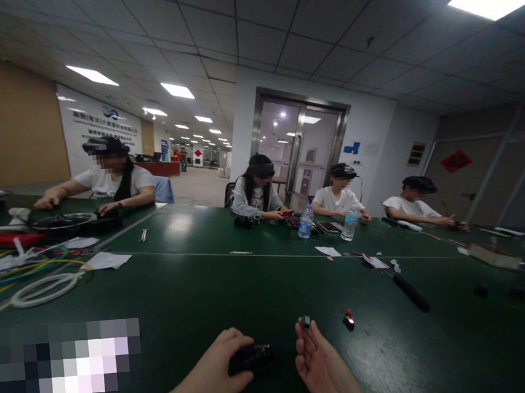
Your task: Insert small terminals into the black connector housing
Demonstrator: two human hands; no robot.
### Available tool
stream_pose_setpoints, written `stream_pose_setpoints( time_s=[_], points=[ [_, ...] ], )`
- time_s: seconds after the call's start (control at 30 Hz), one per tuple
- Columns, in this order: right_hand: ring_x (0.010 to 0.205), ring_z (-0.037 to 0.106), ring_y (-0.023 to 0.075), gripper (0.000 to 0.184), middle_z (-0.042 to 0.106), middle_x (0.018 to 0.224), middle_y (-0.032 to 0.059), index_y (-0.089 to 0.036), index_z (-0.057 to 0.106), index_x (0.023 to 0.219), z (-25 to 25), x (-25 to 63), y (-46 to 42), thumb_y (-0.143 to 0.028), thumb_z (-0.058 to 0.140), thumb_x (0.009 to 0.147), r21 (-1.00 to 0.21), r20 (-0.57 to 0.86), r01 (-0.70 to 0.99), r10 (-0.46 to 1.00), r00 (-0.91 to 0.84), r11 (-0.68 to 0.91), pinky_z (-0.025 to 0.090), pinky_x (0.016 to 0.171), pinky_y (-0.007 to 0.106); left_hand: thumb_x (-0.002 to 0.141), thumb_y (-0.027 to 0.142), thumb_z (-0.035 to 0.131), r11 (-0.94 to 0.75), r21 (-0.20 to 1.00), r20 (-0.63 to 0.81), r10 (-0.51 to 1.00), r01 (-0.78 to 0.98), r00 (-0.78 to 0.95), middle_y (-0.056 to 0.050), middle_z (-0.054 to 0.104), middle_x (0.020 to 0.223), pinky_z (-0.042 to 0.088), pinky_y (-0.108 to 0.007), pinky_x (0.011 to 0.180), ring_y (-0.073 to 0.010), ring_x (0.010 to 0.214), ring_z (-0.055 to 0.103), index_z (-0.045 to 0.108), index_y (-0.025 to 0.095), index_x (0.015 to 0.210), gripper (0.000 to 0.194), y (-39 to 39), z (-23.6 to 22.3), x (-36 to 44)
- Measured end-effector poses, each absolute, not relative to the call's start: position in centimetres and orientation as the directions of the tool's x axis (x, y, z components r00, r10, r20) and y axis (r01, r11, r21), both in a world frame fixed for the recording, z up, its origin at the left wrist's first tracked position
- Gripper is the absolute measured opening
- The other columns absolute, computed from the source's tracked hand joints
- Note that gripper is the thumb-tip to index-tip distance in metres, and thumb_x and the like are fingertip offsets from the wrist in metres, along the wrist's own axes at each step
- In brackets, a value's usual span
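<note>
My left hand (221,363) is closed around a small black boxy device (258,359) at the near edge of the green table; its exact kind does not show. Turned palm up, my right hand (320,361) pinches a small dark block with a pale face (306,321) between thumb and fingers. That block is too small to name. Just right of this hand, apart from it, a small red and white piece (349,320) lies on the table.
A black-handled tool (411,294) lies to the right, with paper scraps nearby. Bottles (305,223) stand farther back. Cables and a white hose coil (47,290) cover the left side, near a wrench (143,235). Several people in headsets sit around the green table (197,292).
</note>
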State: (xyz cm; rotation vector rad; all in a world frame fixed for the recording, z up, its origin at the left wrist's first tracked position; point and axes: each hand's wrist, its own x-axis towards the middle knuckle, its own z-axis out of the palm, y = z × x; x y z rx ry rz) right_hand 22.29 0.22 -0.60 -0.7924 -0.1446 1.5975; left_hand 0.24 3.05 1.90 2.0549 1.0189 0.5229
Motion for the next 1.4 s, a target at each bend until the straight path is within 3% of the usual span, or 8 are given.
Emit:
stream_pose_setpoints(
  time_s=[0.7,0.8,0.9,1.0,1.07,1.17,1.4],
  points=[
    [0.059,0.058,0.0058,0.015,0.068,0.082,-0.0046,-0.023,0.063,0.083,0.3,21.9,-0.3,-0.029,0.064,0.07,-0.571,-0.387,-0.802,0.919,0.075,-0.175,0.043,0.051,0.017,0.071,0.026,0.058,-0.413,0.78,0.06,0.797,0.47,0.601,-0.001,0.051,0.107,0.039,-0.028,0.086,-0.0178,0.098,0.048,0.052,0.024,0.11,0.039,3.3,1.3,0.1],
    [0.062,0.058,0.0076,0.016,0.068,0.083,-0.0031,-0.023,0.062,0.082,0.2,22.0,-0.3,-0.031,0.065,0.068,-0.624,-0.38,-0.766,0.916,0.126,-0.154,0.044,0.052,0.019,0.07,0.025,0.058,-0.428,0.775,0.073,0.791,0.465,0.608,-0.001,0.051,0.106,0.038,-0.028,0.086,-0.0178,0.097,0.048,0.052,0.024,0.109,0.039,3.2,1.4,0.0],
    [0.067,0.058,0.0104,0.025,0.067,0.086,-0.0015,-0.023,0.061,0.085,0.0,22.1,-0.1,-0.035,0.068,0.064,-0.827,-0.265,-0.559,0.915,0.304,-0.054,0.045,0.056,0.022,0.071,0.024,0.058,-0.429,0.772,0.071,0.79,0.468,0.609,-0.001,0.051,0.105,0.039,-0.028,0.085,-0.0176,0.097,0.048,0.052,0.024,0.109,0.039,3.2,1.4,0.0],
    [0.079,0.058,0.0154,0.034,0.065,0.09,0.0015,-0.022,0.06,0.093,-0.2,22.2,-0.1,-0.037,0.067,0.063,-0.993,0.027,-0.093,0.908,0.419,0.073,0.046,0.068,0.027,0.071,0.023,0.057,-0.432,0.772,0.074,0.789,0.465,0.61,-0.001,0.051,0.104,0.04,-0.028,0.083,-0.0172,0.096,0.048,0.052,0.024,0.109,0.038,3.2,1.3,0.0],
    [0.085,0.057,0.0182,0.036,0.063,0.093,0.004,-0.021,0.058,0.098,-0.2,22.0,-0.3,-0.039,0.062,0.067,-0.973,0.196,0.186,0.912,0.36,0.135,0.045,0.074,0.03,0.07,0.023,0.058,-0.436,0.774,0.079,0.785,0.459,0.614,-0.001,0.051,0.103,0.04,-0.028,0.083,-0.017,0.095,0.048,0.052,0.024,0.109,0.039,3.3,1.2,0.0],
    [0.084,0.056,0.0185,0.034,0.062,0.095,0.0053,-0.022,0.056,0.104,0.1,21.2,-0.8,-0.038,0.054,0.074,-0.871,0.319,0.44,0.932,0.173,0.217,0.044,0.075,0.032,0.069,0.022,0.059,-0.435,0.786,0.09,0.784,0.44,0.615,-0.001,0.05,0.105,0.04,-0.028,0.083,-0.0168,0.096,0.048,0.052,0.024,0.108,0.039,3.4,1.1,0.0],
    [0.091,0.053,0.0189,0.019,0.061,0.093,0.0036,-0.025,0.061,0.092,1.1,19.2,-1.5,-0.023,0.052,0.076,-0.666,0.329,0.661,0.931,-0.156,0.346,0.042,0.08,0.033,0.068,0.023,0.059,-0.456,0.774,0.112,0.782,0.44,0.613,-0.001,0.051,0.102,0.04,-0.029,0.083,-0.0188,0.096,0.048,0.055,0.023,0.104,0.036,3.3,1.1,0.1]
  ],
)
